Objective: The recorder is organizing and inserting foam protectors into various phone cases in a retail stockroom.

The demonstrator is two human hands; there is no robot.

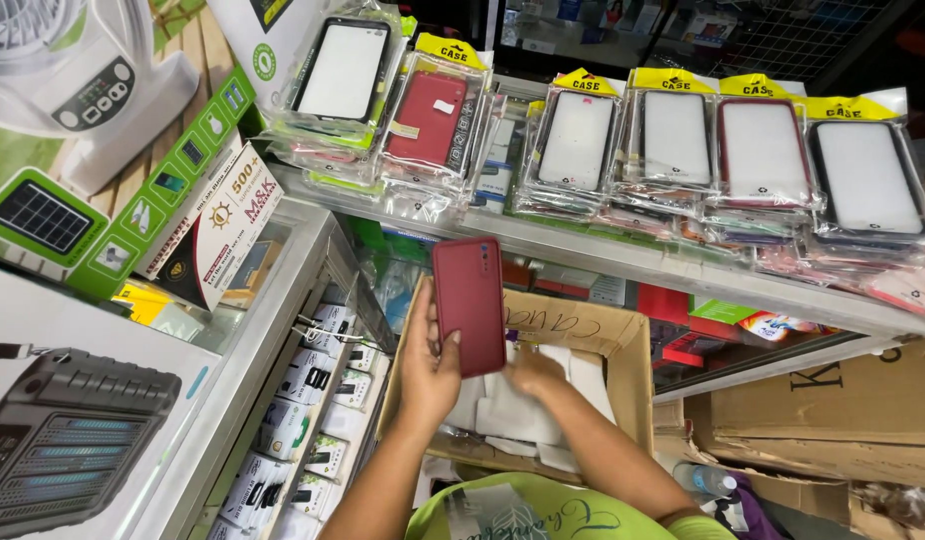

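The fingers of the right hand (536, 372) are blurred and partly hidden behind the dark red phone case (469, 305), so its grip cannot be judged. The white fan box (73, 60) is cut off by the top and left edges. The small boxes (293, 420) behind the glass are too small to be identified.

A dark red phone case (470, 303) stands upright with its plain back to the camera, a small camera cutout at its 12 o'clock end. White card inserts (518, 405) lie flat at its 6 o'clock.
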